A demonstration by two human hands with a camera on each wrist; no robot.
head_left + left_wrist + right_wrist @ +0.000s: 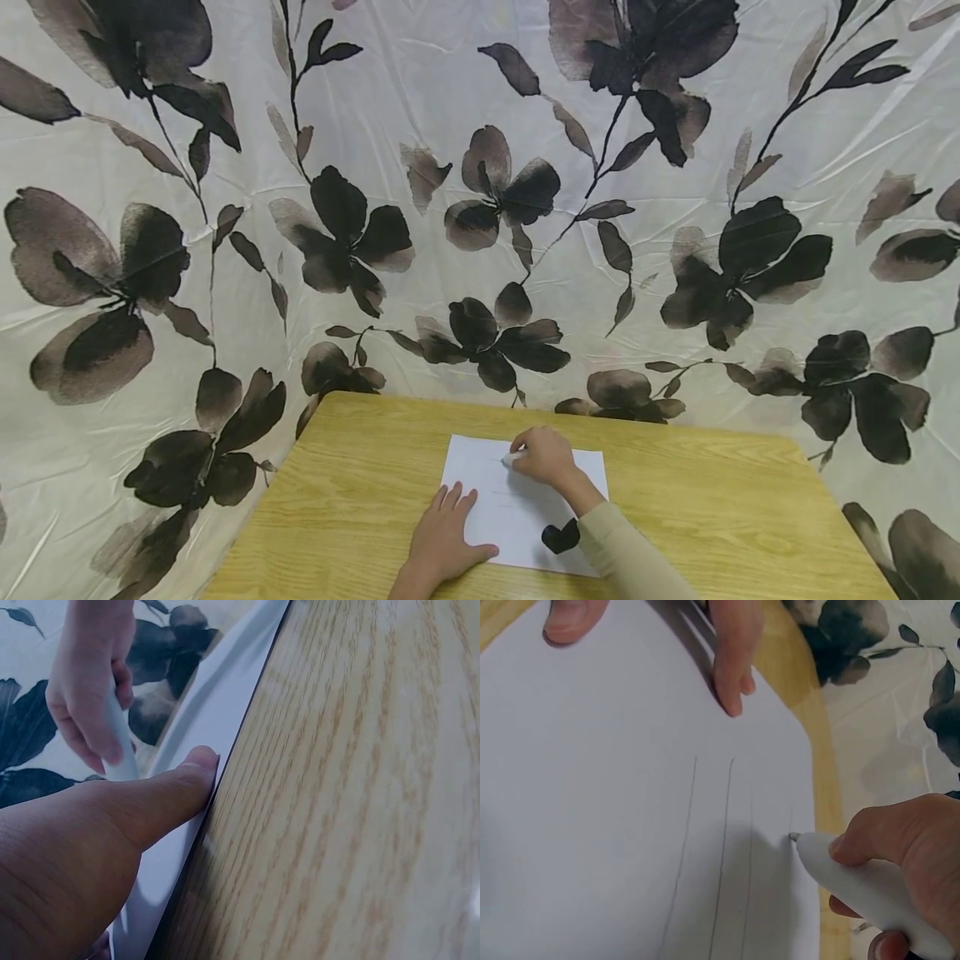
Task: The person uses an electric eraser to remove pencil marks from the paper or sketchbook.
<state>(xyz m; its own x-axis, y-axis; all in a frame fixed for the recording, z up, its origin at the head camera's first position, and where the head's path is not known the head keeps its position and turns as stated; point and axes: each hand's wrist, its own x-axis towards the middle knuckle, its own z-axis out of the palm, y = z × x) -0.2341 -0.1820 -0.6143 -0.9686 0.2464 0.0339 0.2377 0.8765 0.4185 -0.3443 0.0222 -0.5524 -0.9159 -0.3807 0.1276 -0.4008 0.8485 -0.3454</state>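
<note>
A sheet of white paper [517, 533] lies on the wooden table, with several thin pencil-like lines [724, 847] across it. My right hand [543, 457] grips a thick white pen [855, 889] with a narrow metallic tip. That tip meets the paper at a short, faint line near the far edge. Spread over the paper's left edge, my left hand [447, 533] presses it with thumb [196, 769] and fingers extended. The palm lies partly on the wood.
The yellowish wooden table [360, 492] extends on both sides of the paper. A black heart-like shape [560, 537] shows at the paper's lower right, beside the right sleeve [626, 550]. Behind the table hangs a white floral cloth [420, 250].
</note>
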